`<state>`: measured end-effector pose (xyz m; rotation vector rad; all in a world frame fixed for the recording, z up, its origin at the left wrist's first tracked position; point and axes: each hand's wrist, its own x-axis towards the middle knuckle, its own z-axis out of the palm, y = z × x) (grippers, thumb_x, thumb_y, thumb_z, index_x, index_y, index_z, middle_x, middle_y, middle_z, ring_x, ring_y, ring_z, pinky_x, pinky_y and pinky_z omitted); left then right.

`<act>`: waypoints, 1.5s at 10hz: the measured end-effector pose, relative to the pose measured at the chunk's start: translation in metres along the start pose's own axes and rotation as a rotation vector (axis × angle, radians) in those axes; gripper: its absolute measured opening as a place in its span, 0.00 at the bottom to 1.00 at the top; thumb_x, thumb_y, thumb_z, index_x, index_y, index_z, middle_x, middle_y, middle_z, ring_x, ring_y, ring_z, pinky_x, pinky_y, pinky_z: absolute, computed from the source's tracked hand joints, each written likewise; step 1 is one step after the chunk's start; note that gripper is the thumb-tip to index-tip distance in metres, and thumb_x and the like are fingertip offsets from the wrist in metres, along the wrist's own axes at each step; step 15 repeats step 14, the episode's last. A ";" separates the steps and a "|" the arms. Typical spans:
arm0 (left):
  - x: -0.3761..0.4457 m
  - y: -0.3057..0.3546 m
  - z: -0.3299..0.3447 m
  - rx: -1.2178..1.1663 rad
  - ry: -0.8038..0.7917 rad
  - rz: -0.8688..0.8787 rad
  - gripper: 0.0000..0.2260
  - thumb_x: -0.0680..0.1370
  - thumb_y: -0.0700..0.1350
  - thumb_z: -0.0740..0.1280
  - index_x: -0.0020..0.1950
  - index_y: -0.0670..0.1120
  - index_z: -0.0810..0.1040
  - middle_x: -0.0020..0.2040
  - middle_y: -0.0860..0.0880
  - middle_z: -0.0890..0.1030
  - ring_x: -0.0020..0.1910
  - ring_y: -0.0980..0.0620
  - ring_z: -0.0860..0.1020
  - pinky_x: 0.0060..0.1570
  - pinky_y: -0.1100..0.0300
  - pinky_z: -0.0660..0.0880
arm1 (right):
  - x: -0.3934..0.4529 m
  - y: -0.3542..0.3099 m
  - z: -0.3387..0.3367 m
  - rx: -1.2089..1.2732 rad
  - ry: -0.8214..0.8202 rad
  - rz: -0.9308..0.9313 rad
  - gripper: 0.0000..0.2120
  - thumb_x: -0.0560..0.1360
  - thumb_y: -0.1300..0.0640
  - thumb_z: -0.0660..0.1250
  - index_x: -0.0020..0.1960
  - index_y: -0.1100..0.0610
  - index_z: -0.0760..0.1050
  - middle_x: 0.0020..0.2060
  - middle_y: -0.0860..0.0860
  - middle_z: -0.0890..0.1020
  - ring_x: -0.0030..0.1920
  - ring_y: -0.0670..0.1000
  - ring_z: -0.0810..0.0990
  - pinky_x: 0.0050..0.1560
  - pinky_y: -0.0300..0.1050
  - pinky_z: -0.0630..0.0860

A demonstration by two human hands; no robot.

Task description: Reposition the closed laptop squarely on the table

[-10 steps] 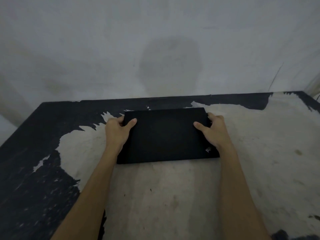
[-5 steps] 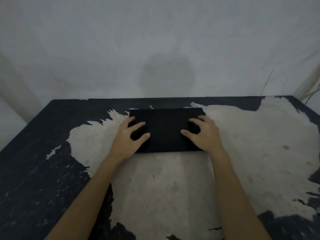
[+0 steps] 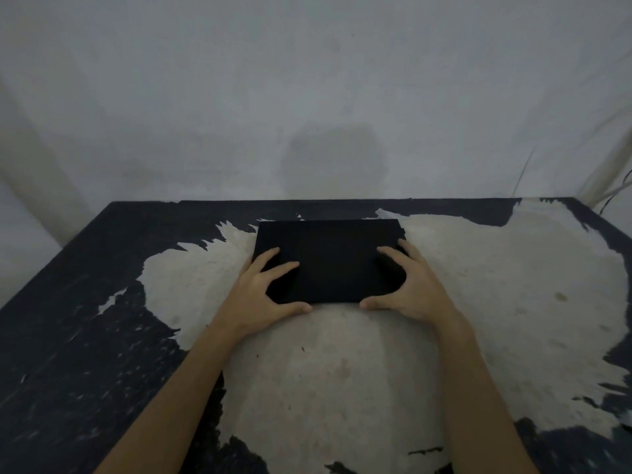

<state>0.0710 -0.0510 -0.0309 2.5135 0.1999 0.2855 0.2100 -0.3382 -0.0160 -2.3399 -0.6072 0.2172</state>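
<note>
- Table (image 3: 496, 285): black top w/ most of the coating worn off to a pale rough patch. Rough and smooth zones may drag differently, so the laptop could turn while it slides and end crooked.
- Wall (image 3: 307, 80) stands right behind the far edge of the tabletop; a push too far could knock the far side of the laptop against it.
- Closed laptop (image 3: 328, 258): lies flat near the middle of the far edge, its long sides approx. parallel to that edge.
- Left hand (image 3: 263, 295): fingers spread on the lid at the near-left corner, thumb against the near edge.
- Right hand (image 3: 410, 289): same at the near-right corner. Both hands are open and press, not grip; light is dim, so probably no finger is under it. Uneven push from one hand would skew it.
</note>
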 end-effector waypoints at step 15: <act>0.041 0.005 0.001 -0.010 0.300 0.122 0.21 0.70 0.59 0.80 0.59 0.52 0.87 0.68 0.49 0.77 0.70 0.49 0.73 0.69 0.48 0.73 | 0.035 -0.002 -0.006 -0.008 0.228 -0.125 0.33 0.59 0.30 0.78 0.58 0.45 0.79 0.73 0.48 0.68 0.73 0.52 0.67 0.68 0.53 0.71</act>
